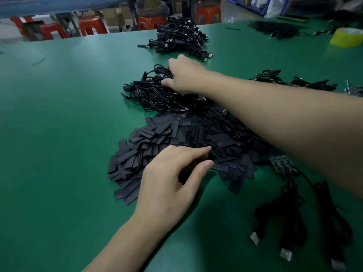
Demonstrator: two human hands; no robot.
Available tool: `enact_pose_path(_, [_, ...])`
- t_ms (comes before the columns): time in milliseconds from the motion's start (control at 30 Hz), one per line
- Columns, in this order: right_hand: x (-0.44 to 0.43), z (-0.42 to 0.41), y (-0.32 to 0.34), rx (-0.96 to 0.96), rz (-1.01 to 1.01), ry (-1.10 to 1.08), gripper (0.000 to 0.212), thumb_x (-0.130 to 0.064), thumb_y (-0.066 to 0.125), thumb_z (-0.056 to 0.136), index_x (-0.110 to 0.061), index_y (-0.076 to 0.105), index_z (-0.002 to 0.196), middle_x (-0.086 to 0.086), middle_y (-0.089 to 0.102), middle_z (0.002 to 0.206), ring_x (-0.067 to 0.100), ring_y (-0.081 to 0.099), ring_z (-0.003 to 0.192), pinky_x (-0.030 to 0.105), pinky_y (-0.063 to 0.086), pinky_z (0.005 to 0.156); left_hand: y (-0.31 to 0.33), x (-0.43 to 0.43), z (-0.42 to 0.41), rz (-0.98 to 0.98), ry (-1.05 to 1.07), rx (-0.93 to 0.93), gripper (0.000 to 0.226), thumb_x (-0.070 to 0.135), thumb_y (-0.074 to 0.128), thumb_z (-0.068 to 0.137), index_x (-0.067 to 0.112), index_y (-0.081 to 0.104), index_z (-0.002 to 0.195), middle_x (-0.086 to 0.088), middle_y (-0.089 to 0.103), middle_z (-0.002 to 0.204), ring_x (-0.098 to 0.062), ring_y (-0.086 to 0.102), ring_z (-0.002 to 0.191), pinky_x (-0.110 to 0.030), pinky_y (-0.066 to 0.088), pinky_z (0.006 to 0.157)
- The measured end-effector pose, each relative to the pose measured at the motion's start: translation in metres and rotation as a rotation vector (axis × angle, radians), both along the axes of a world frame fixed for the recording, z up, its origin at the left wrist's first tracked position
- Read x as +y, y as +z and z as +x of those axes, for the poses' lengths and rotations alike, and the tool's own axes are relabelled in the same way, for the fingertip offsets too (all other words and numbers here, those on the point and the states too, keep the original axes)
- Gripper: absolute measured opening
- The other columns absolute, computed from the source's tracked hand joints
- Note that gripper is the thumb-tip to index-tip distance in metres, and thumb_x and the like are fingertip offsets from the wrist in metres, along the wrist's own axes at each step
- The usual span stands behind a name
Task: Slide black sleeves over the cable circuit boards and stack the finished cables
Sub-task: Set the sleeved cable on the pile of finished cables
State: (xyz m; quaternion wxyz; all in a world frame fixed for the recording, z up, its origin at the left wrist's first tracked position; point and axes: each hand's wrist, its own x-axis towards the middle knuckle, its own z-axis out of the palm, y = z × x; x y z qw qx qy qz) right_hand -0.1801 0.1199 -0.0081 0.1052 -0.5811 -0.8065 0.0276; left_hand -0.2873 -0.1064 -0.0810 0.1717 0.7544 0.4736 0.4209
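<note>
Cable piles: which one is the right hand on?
The middle pile, just beyond the sleeve heap; the right hand touches its far side. The far pile and the right-side pile are untouched.

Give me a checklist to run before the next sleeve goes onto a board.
1. Sleeves in reach: ok; the left hand is over the sleeve pile.
2. Sleeve pinched in its fingers: cannot tell; they curl onto the pile.
3. Right hand free: cannot tell; it reaches into the middle cable pile, and its grasp is hidden among the cables.
4. Bare circuit board available: ok; it lies at the sleeve pile's right edge.
5. Next cable picked up: not ok; the near-right cables lie untouched.
</note>
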Motion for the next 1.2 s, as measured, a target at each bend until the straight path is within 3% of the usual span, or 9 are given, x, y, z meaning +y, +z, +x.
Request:
enact_pose_path(200, [0.023, -0.013, 0.01, -0.122, 0.053, 0.041, 0.045, -0.052, 0.053, 0.101, -0.007, 0.053, 0.101, 0.011, 0.058, 0.104, 0.033, 0.056, 0.094, 0.037, 0.037, 0.073, -0.004, 0.004, 0.001, -0.005, 0.002, 0.003, 0.03, 0.042, 0.061, 0.094, 0.027, 0.076, 0.116, 0.021, 0.072, 0.105, -0.003, 0.064, 0.1, -0.027, 0.051, 0.088])
enact_pose_path(367, [0.032, -0.018, 0.033, -0.232, -0.077, 0.014, 0.063, -0.05, 0.032, 0.108, 0.003, 0.053, 0.136, 0.024, 0.051, 0.144, 0.038, 0.053, 0.125, 0.044, 0.045, 0.101, -0.004, 0.005, 0.003, -0.029, -0.003, 0.006, 0.032, 0.045, 0.058, 0.094, 0.03, 0.076, 0.115, 0.021, 0.073, 0.103, -0.004, 0.064, 0.1, -0.029, 0.052, 0.087])
enact_pose_path(500, [0.041, -0.027, 0.044, -0.136, 0.107, -0.007, 0.031, -0.018, 0.038, 0.105, 0.001, 0.059, 0.119, 0.014, 0.057, 0.108, 0.028, 0.053, 0.088, 0.034, 0.042, 0.064, -0.004, 0.005, 0.004, -0.035, -0.004, 0.017, 0.032, 0.045, 0.058, 0.094, 0.03, 0.076, 0.116, 0.023, 0.072, 0.103, -0.002, 0.064, 0.099, -0.028, 0.052, 0.086])
enact_pose_path(567, [0.042, -0.037, 0.041, -0.136, 0.072, 0.059, 0.034, -0.009, 0.042, 0.102, 0.0, 0.058, 0.131, 0.011, 0.059, 0.111, 0.025, 0.055, 0.087, 0.029, 0.043, 0.059, -0.004, 0.005, 0.004, -0.033, -0.006, 0.02, 0.032, 0.045, 0.058, 0.094, 0.03, 0.076, 0.116, 0.023, 0.073, 0.102, -0.002, 0.064, 0.099, -0.027, 0.051, 0.086])
enact_pose_path(633, [0.045, -0.045, 0.033, -0.17, -0.042, 0.152, 0.041, -0.01, 0.04, 0.105, -0.005, 0.05, 0.144, 0.016, 0.059, 0.133, 0.029, 0.059, 0.105, 0.034, 0.052, 0.077, -0.004, 0.005, 0.003, -0.041, -0.007, 0.02, 0.032, 0.045, 0.057, 0.095, 0.03, 0.076, 0.116, 0.023, 0.072, 0.103, -0.002, 0.064, 0.1, -0.025, 0.051, 0.087])
enact_pose_path(700, [0.045, -0.046, 0.026, -0.226, -0.101, 0.215, 0.047, -0.02, 0.036, 0.109, -0.009, 0.037, 0.155, 0.017, 0.044, 0.155, 0.033, 0.045, 0.139, 0.04, 0.04, 0.11, -0.004, 0.005, 0.002, -0.045, -0.01, 0.02, 0.032, 0.045, 0.057, 0.095, 0.03, 0.076, 0.116, 0.023, 0.072, 0.104, -0.001, 0.064, 0.101, -0.025, 0.05, 0.087])
enact_pose_path(800, [0.035, -0.034, 0.028, -0.11, -0.098, 0.241, 0.051, -0.029, 0.032, 0.111, -0.012, 0.026, 0.159, 0.014, 0.031, 0.163, 0.03, 0.03, 0.15, 0.039, 0.025, 0.121, -0.004, 0.005, 0.002, -0.049, -0.013, 0.016, 0.03, 0.043, 0.058, 0.096, 0.029, 0.076, 0.116, 0.022, 0.072, 0.105, -0.001, 0.064, 0.101, -0.028, 0.052, 0.087])
enact_pose_path(967, [-0.003, 0.004, 0.046, 0.223, 0.038, 0.159, 0.038, -0.032, 0.038, 0.11, -0.014, 0.056, 0.139, 0.002, 0.059, 0.13, 0.017, 0.054, 0.117, 0.023, 0.037, 0.086, -0.004, 0.005, 0.002, -0.054, -0.024, 0.009, 0.025, 0.037, 0.062, 0.096, 0.029, 0.076, 0.116, 0.021, 0.072, 0.104, -0.005, 0.065, 0.099, -0.032, 0.052, 0.086])
enact_pose_path(1200, [-0.109, 0.093, 0.043, 0.027, -0.136, 0.25, 0.013, -0.041, 0.062, 0.096, -0.03, 0.069, 0.099, -0.018, 0.065, 0.095, 0.0, 0.061, 0.088, 0.019, 0.046, 0.076, -0.003, 0.004, 0.003, -0.034, -0.039, 0.019, 0.025, 0.036, 0.061, 0.097, 0.028, 0.077, 0.114, 0.021, 0.072, 0.104, -0.004, 0.066, 0.1, -0.032, 0.052, 0.088])
